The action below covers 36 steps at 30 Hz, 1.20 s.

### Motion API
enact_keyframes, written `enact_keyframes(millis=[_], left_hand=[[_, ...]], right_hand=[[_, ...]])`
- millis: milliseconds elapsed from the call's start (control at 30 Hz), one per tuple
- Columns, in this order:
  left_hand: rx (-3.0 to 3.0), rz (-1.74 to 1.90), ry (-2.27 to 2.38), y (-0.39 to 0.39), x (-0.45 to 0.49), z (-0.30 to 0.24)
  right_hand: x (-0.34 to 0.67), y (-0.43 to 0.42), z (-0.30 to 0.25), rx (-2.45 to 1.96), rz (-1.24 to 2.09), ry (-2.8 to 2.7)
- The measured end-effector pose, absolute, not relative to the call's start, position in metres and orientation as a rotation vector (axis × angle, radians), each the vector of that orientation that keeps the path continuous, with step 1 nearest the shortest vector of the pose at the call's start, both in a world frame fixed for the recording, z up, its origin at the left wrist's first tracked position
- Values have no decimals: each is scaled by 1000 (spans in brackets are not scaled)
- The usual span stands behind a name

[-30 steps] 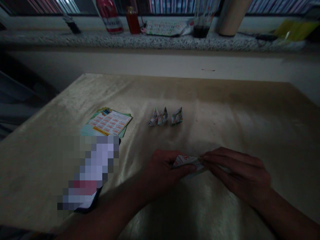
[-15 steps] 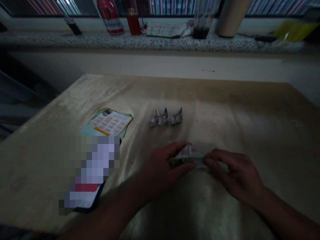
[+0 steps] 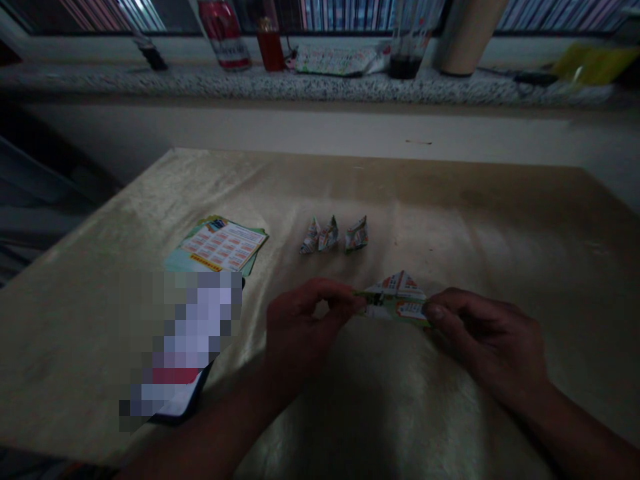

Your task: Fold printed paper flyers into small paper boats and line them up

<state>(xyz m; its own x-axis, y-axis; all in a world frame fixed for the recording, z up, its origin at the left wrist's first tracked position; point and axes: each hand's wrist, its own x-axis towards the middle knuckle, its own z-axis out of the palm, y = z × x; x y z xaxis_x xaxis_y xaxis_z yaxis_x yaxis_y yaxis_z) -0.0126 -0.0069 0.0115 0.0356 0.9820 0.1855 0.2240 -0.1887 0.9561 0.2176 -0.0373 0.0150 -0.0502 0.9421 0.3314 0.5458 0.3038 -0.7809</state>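
Observation:
A printed sheet of paper [image 3: 395,303], folded into a flat strip with a triangular peak on its far side, is stretched between my two hands. My left hand [image 3: 310,327] pinches its left end between thumb and fingers. At the other end, my right hand [image 3: 485,340] grips the strip's corner the same way. Beyond the hands, 3 small folded paper boats [image 3: 357,235] stand in a row on the table, two close together and one slightly apart to the right.
At the left lie a fanned stack of printed leaflets [image 3: 225,245] and a phone [image 3: 195,347] with a blurred screen. A pale cloth covers the table [image 3: 500,220]. On the granite windowsill [image 3: 195,85] stand a red can [image 3: 225,37], a red lighter [image 3: 271,48] and a cup with dark liquid [image 3: 405,65].
My left hand has shifted left to the paper's end, and its fingers now pinch there. The paper is turned so that its triangular peak and printed band show; my right hand moved slightly right.

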Motion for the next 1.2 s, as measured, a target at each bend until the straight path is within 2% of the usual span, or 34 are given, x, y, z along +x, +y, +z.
enact_keyframes(millis=[100,333,733,967,1200], left_hand=[[1421,1170,1327,-4,-13,16],[1127,1064,1270,0,-9,13],[1377,904,1244,1,-11,10],[1297,812,1216,6,-13,14],[1222,906,1169,8,-14,15]], right_hand=[[219,-37,15,-1352,662,-1679],[217,-41,15,-1326,499,-1686],[219,-39,18,-1315,513,-1784],[225,-38,18,-1363,604,-1768],[220,-35,14,-1314,709,-1632]])
